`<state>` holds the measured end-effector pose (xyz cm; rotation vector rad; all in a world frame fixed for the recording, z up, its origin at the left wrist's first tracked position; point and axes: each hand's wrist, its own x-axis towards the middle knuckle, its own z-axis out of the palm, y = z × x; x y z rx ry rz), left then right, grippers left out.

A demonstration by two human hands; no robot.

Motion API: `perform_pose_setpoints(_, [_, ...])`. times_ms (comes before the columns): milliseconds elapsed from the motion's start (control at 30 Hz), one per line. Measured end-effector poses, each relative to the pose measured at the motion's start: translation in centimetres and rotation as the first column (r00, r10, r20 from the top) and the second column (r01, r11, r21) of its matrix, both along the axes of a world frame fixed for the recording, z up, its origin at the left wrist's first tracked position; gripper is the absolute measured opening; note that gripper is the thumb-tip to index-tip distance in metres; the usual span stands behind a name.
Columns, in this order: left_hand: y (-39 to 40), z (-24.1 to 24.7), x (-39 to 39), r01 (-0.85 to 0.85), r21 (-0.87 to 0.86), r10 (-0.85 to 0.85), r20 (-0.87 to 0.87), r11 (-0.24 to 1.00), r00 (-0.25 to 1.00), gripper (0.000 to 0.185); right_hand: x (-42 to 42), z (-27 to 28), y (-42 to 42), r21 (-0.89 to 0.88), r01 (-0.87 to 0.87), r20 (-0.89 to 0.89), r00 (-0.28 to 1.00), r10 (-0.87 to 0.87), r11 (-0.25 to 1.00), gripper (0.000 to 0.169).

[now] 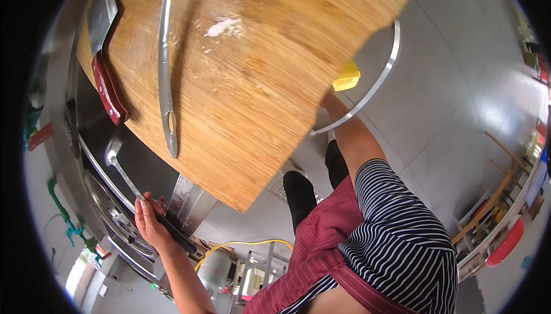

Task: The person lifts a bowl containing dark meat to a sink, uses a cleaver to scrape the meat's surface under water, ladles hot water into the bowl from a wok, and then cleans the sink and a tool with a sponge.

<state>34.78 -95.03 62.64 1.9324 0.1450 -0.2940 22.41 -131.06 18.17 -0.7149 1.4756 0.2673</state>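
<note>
My left hand [150, 221] grips a metal ladle [125, 176] by its dark handle, beside the board's left edge. The wooden cutting board [258, 120] fills the upper middle. On it lie a cleaver [103, 17] with a red riveted handle and a long metal utensil handle [165, 68] with a slot at its end. White residue [226, 27] is smeared on the wood. My right forearm [357, 129] runs behind the board's right edge, so my right hand is hidden. A yellow plastic object [348, 76] shows near that wrist, partly covered by the board.
A thin curved metal band [374, 88] crosses in front of my right forearm. On the left are a steel stove top with a round burner [122, 210] and a green pipe [62, 206]. A gas cylinder [213, 271] with a yellow hose [254, 241] stands below. A wooden frame [486, 204] is at right.
</note>
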Motion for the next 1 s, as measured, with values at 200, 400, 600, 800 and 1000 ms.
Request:
perform_pose_setpoints(200, [-1.3,0.6,-0.1,-0.073,-0.024,0.075,0.046,0.997,0.996,0.023,-1.0,-2.5,-0.1,-0.101,-0.049,-0.008,0.999,0.049,0.994,0.036])
perform_pose_setpoints(400, [-0.9,0.4,-0.2,-0.006,-0.094,0.01,0.047,0.996,0.999,0.023,-5.0,2.7,1.3,-0.105,0.071,0.116,0.992,-0.059,0.992,0.025])
perform_pose_setpoints(600, [1.4,2.1,-0.4,-0.073,-0.335,0.039,-0.107,0.94,0.993,0.022,-7.8,24.5,8.4,0.147,-0.169,0.499,0.863,0.074,0.975,0.018])
perform_pose_setpoints(800, [5.0,7.2,1.3,-0.03,-0.538,-0.138,-0.27,0.843,0.953,0.045,-0.3,51.2,16.3,0.097,-0.433,0.899,0.424,0.108,0.896,0.022])
perform_pose_setpoints(1000, [8.4,8.9,2.7,-0.139,-0.697,-0.258,-0.433,0.703,0.864,0.036,17.1,45.6,22.0,-0.754,-0.589,0.34,0.031,0.94,0.292,0.03])
